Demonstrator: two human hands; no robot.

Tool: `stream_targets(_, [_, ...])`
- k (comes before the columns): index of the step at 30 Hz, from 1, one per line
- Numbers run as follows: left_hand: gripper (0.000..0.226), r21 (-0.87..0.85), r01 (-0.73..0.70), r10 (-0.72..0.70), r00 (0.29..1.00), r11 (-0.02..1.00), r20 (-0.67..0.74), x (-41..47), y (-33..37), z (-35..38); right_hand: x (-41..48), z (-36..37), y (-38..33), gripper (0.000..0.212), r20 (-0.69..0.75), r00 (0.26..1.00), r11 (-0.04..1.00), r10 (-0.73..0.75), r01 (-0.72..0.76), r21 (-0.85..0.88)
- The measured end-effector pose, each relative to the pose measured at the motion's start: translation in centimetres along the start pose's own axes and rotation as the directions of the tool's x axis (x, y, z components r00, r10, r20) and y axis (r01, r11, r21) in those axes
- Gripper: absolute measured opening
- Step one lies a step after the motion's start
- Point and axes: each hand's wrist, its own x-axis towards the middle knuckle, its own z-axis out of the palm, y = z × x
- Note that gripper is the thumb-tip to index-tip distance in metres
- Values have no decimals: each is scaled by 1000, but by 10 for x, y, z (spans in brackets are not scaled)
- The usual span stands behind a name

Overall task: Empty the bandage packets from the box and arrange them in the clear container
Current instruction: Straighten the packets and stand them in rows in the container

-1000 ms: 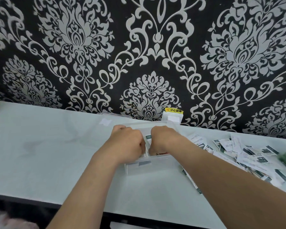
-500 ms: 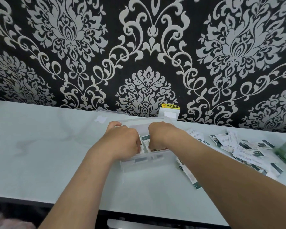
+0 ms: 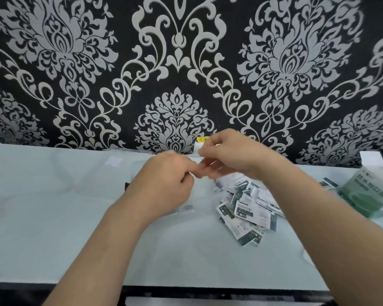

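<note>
Both hands, pressed down into the clear container (image 3: 186, 204) half a second earlier, have been raised above it: the left hand (image 3: 164, 184) is curled shut with its fingertips meeting those of the right hand (image 3: 228, 155), and whether a packet is pinched between them cannot be told, which suggests one batch was seated and another is due. The container, nearly invisible against the pale bench (image 3: 53, 217), lies under the left hand. Right of the container, loose bandage packets (image 3: 248, 208), white with dark green bands, lie heaped, with the green box (image 3: 367, 193) beyond them.
</note>
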Motion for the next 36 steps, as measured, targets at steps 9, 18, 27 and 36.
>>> stream_targets(9, [37, 176, -289, 185, 874, 941, 449, 0, 91, 108, -52, -92, 101, 18, -180, 980, 943, 85, -137, -303])
stream_targets(18, [39, 311, -195, 52, 909, 930, 414, 28, 88, 136, -56, -88, 151, 55, -138, 990, 788, 24, -104, -607])
stream_targets(27, [17, 283, -61, -32, 950, 957, 311, 38, 93, 129, -53, -99, 162, 30, -242, 970, 945, 35, -111, -308])
stream_targets(36, [25, -80, 43, -41, 999, 996, 24, 41, 104, 117, -57, -102, 164, 33, -282, 959, 968, 1, -71, -239])
